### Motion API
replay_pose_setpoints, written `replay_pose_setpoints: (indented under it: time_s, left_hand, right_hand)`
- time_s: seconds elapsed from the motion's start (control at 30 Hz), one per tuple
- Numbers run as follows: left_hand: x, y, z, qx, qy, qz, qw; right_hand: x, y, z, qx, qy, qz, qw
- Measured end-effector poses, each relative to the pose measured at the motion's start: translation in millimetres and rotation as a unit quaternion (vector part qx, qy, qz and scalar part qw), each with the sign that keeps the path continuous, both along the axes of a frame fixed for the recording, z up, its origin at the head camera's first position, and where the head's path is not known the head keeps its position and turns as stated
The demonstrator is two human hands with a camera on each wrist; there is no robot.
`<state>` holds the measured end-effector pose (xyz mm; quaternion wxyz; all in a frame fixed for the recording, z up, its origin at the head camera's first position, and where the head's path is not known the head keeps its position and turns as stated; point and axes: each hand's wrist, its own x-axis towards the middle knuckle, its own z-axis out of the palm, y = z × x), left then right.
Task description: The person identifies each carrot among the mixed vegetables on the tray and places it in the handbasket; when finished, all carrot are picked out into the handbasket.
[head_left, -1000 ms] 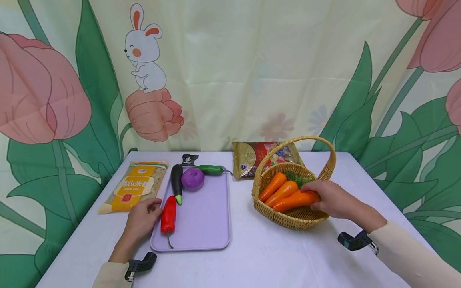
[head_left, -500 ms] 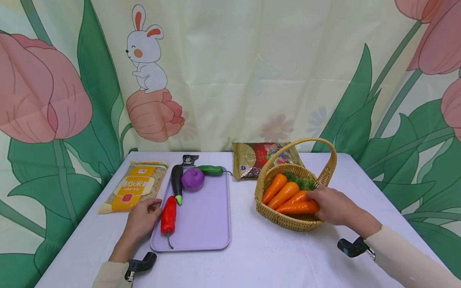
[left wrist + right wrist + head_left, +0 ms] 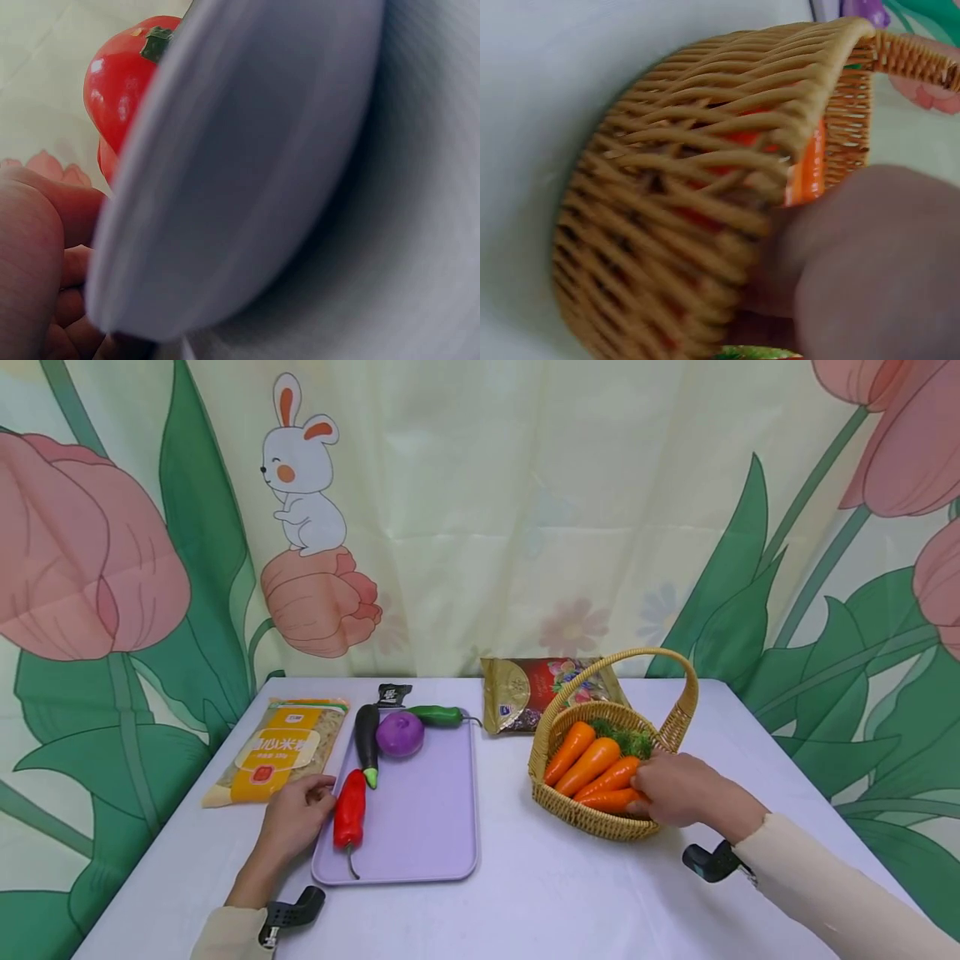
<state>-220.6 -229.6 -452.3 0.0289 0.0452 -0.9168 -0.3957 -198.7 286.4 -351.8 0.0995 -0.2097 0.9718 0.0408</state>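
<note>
My right hand (image 3: 675, 787) reaches over the right rim of a wicker basket (image 3: 600, 825) and grips the front carrot (image 3: 606, 801) near its leafy end. More orange carrots (image 3: 588, 766) lie beside it with green tops. In the right wrist view, the basket's woven side (image 3: 675, 195) hides most of that hand's fingers. My left hand (image 3: 294, 817) rests at the left edge of a lilac tray (image 3: 427, 827), fingers loosely bent. A red chili pepper (image 3: 349, 810) lies just inside that edge. In the left wrist view, the tray's rim (image 3: 225, 165) stands close beside the fingers.
An eggplant (image 3: 367, 739), a purple onion (image 3: 400, 733) and a green chili pepper (image 3: 438, 716) lie at the tray's far end. Left of it is a yellow food packet (image 3: 281, 747). Behind are a small black sachet (image 3: 393, 695) and a red-gold bag (image 3: 517, 693).
My right hand has lowered the carrot into the basket beside the others and shifted slightly left. The basket moved slightly right at first. My left hand has stayed put.
</note>
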Motion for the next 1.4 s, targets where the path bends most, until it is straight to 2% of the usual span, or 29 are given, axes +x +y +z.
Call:
replay_pose_setpoints:
  time_s: [0.2,0.3,0.37,0.53,0.63,0.73,0.87,0.97,1.07,1.27,1.4]
  left_hand:
    - [0.6,0.8,-0.8,-0.002,0.0,0.0,1.0]
    - [0.1,0.7,-1.5,-0.004,0.002,0.0,1.0]
    - [-0.1,0.7,-1.5,-0.004,0.003,0.0,1.0]
    - [-0.1,0.4,-0.8,-0.003,0.0,0.001,1.0]
    - [-0.3,0.4,0.2,-0.002,0.0,0.001,1.0]
    - [-0.8,0.4,1.2,0.0,0.002,-0.001,1.0]
    - [-1.9,0.5,1.4,0.002,0.005,-0.002,1.0]
    - [-2.8,0.3,0.8,0.001,0.005,-0.001,1.0]
    - [-3.3,0.1,0.2,0.002,0.006,-0.002,1.0]
    - [-2.0,-0.8,-1.2,0.003,0.0,0.001,1.0]
    - [-1.5,-1.3,-1.7,0.003,-0.003,0.0,1.0]
  right_hand:
    - [-6.8,-2.0,-5.9,-0.047,-0.019,-0.055,0.997]
    - [-10.9,-0.3,-7.0,-0.082,-0.009,-0.061,0.995]
    - [-12.7,-0.9,-6.7,-0.108,0.005,-0.038,0.993]
    - [-13.0,-5.1,-10.4,-0.167,0.002,0.063,0.984]
    - [-10.7,-6.9,-13.1,-0.177,0.002,0.088,0.98]
    - [-7.7,-8.0,-15.3,-0.163,0.046,0.104,0.98]
    - [-4.5,-10.9,-18.0,-0.144,0.114,0.131,0.974]
    - [-4.2,-12.9,-18.1,-0.142,0.134,0.138,0.971]
    - [-5.6,-14.7,-16.4,-0.137,0.122,0.131,0.974]
    - [-8.5,-18.9,-12.6,-0.134,0.064,0.088,0.985]
    - [-6.3,-18.8,-8.9,-0.131,0.03,0.066,0.989]
